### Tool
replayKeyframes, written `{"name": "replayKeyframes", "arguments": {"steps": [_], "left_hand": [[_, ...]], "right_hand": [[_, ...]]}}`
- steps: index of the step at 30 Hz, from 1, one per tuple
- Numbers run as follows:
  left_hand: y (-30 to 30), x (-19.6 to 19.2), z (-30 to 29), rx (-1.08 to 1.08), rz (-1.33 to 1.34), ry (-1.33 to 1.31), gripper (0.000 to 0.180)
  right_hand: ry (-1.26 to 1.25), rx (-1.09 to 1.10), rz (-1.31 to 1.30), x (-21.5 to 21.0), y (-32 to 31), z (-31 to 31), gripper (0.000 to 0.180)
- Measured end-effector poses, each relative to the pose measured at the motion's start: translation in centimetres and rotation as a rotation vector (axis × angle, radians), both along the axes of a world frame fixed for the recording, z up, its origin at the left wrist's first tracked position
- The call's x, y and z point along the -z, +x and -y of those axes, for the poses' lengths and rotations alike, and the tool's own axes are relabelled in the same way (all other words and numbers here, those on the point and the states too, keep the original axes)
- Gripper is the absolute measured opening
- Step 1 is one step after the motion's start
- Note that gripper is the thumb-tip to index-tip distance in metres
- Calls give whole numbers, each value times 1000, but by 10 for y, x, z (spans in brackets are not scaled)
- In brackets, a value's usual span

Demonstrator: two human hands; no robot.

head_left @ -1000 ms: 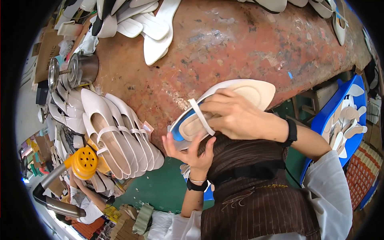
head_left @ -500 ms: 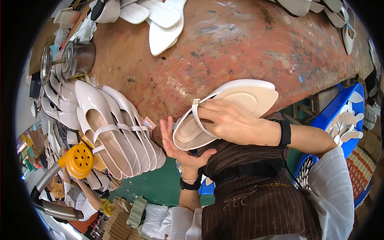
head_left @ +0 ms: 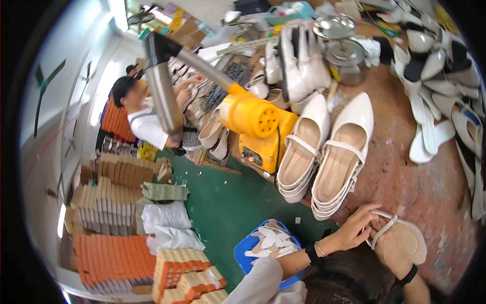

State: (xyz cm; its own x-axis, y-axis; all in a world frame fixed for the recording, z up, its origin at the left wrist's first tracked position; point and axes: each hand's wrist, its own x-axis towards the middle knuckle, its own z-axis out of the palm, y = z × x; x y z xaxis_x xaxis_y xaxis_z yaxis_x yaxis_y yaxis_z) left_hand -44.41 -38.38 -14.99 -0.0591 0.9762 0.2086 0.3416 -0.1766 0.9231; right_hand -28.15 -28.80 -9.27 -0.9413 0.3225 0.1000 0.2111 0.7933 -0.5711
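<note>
A cream pointed flat shoe [head_left: 414, 240] with a narrow strap and a small ornament lies at the lower right, close to my apron. My right hand [head_left: 394, 251] is on it, fingers curled into the shoe near the strap and gripping it; the fingertips are partly hidden. Beside the rear end of the shoe is my left hand [head_left: 354, 228], fingers stretched and apart. It is close to the rim, and I cannot tell whether it touches. Just beyond my hands stand two stacks of white strapped flats, a left stack [head_left: 304, 144] and a right stack [head_left: 344, 147].
A yellow blower-like device [head_left: 253, 119] on a metal arm stands left of the stacks. Behind are a lidded metal pot [head_left: 347, 61] and more white shoes [head_left: 306, 66]. White insoles [head_left: 428, 134] lie right. A blue bin [head_left: 242, 253] stands on the floor. A co-worker [head_left: 149, 119] works far left.
The view has swung left, bringing the co-worker, boxes and yellow device into fuller sight. The shoe stays in my right hand. My left hand remains by its rear end.
</note>
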Motion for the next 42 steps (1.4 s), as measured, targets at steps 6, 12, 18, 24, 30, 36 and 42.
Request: {"name": "replayKeyframes", "arguments": {"steps": [6,12,18,24,30,36,42], "left_hand": [[15,-4,0,-57,6,29,38],[61,-33,10,-143,-245,-72,61],[89,-69,3,50,-769,-211,53],[90,-55,-10,291,-822,-322,39],[92,-66,-14,220,-799,-229,39],[87,-51,-9,260,-767,-263,41],[85,-59,-13,162,-696,-173,32]], "right_hand": [[303,407,-66,45,61,32,28],[349,794,-64,41,82,-25,44],[-508,872,-412,-12,58,-83,36],[41,614,-4,-25,69,24,29],[297,756,60,15,39,-30,46],[427,810,62,24,34,6,45],[169,854,207,14,18,-29,46]]}}
